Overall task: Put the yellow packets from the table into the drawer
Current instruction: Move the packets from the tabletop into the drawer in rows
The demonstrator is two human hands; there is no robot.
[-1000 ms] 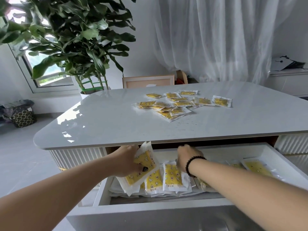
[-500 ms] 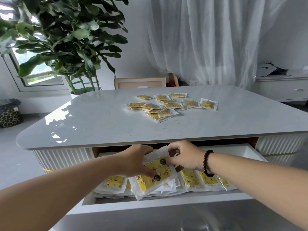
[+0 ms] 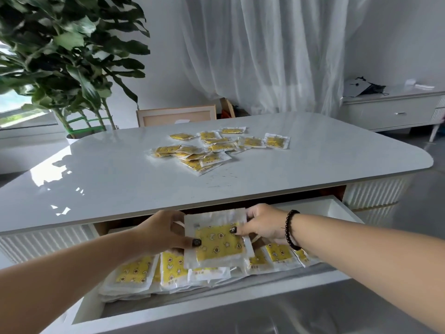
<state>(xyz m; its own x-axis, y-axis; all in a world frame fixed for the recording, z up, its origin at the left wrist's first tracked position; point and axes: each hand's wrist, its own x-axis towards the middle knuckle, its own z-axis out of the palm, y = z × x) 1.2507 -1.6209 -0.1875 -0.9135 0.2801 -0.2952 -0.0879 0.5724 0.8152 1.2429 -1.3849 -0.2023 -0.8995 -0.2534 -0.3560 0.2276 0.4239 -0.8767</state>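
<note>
A stack of yellow packets [image 3: 218,239] is held over the open drawer [image 3: 337,208], just under the near edge of the surface [image 3: 120,179]. The left hand [image 3: 166,233] pinches the stack at its left edge, thumb on the top face. The right hand [image 3: 261,224] pinches the stack at its upper right corner, thumb on the printed yellow area. Both thumbnails are dark.

Inside the drawer, further packets [image 3: 173,268] lie in overlapping rows beneath and on both sides of the held stack, reaching toward the drawer's left and right walls.

On the surface, a loose group of yellow packets [image 3: 216,148] lies near the middle toward the far side, several overlapping, well apart from the drawer.

A black bead bracelet [image 3: 290,229] sits on the right wrist. A potted plant [image 3: 67,56] stands beyond the far left corner of the surface. A white curtain [image 3: 265,51] hangs behind, and a low white cabinet [image 3: 390,112] stands at the far right.
</note>
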